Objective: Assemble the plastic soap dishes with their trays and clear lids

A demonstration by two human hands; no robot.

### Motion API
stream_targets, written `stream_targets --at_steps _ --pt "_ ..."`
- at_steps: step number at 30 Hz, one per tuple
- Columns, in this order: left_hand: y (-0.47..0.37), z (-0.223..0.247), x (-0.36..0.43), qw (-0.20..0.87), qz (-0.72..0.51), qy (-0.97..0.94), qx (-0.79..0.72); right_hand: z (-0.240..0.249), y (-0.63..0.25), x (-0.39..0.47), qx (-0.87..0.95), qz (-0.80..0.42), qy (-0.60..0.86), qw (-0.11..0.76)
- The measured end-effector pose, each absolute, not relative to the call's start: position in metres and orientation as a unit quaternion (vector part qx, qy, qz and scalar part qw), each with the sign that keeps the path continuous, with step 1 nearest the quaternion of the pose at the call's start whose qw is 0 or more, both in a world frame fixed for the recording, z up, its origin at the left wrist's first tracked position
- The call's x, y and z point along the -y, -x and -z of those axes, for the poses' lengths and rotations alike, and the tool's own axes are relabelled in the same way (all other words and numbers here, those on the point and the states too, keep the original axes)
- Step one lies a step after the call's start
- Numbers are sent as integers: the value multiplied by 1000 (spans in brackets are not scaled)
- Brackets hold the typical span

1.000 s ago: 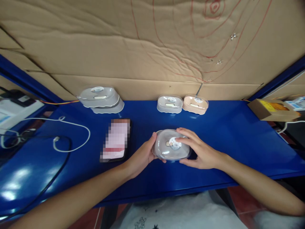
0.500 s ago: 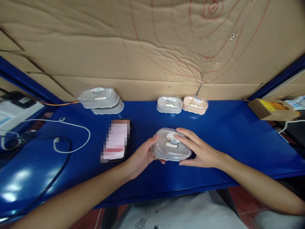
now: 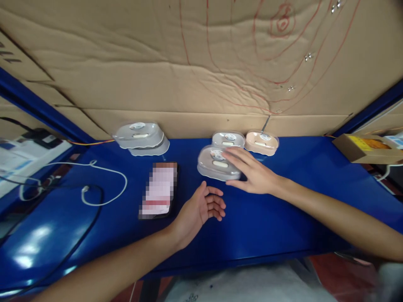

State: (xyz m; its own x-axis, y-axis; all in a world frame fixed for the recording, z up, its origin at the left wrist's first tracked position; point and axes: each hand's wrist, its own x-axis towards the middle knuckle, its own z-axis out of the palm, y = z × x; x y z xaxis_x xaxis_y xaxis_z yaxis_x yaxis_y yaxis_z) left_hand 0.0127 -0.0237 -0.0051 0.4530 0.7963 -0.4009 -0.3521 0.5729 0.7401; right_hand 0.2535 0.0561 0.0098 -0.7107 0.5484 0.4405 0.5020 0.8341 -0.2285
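My right hand [image 3: 252,170] grips a grey soap box [image 3: 209,165] by its right side, the fingers over the clear lid and the thumb low at the front. The box has a round sticker and a white oblong piece on top, and looks tilted a little over the blue table. My left hand [image 3: 206,205] is apart from it, just below, palm inward with loosely curled fingers and nothing in them. Behind the held box stand another grey soap box [image 3: 228,139] and a beige soap box [image 3: 262,144] side by side.
Two stacked grey soap boxes [image 3: 140,136] stand at the back left. A phone [image 3: 159,191] lies left of my left hand. White and black cables [image 3: 126,184] cross the left of the blue table [image 3: 267,226]. A cardboard box [image 3: 362,149] is at the right edge.
My left hand has let go of the grey soap box and opened. My right hand has moved it away from me, toward the back and slightly left. The view has shifted slightly.
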Motion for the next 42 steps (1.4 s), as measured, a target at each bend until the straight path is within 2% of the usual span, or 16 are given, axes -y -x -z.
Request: stream_targets --at_steps 3,7,14,23,26,29,35,39,42 --pt "-13 0 25 793 -342 -316 -393 -7 -224 -85 934 -23 268 237" --pt "-14 0 25 793 -331 -330 -391 -1 -198 -112 952 4 263 160" --pt "-14 5 24 790 -320 -355 -384 -9 -190 -128 956 30 276 90" --pt "-14 6 22 793 -317 -360 -375 -12 -255 -136 898 69 420 115" --pt "-14 6 21 793 -318 -357 -378 0 -269 -115 895 73 424 120" --pt "-15 5 22 790 -318 -360 -381 6 -273 -79 884 73 428 170" --pt "-15 4 20 763 -352 -357 -408 3 -292 -19 851 -13 480 212" --pt "-10 0 9 734 -417 -342 -414 -2 -305 -10 857 -66 468 205" --pt "-8 -5 5 760 -401 -340 -383 -5 -305 -9 870 -95 442 199"
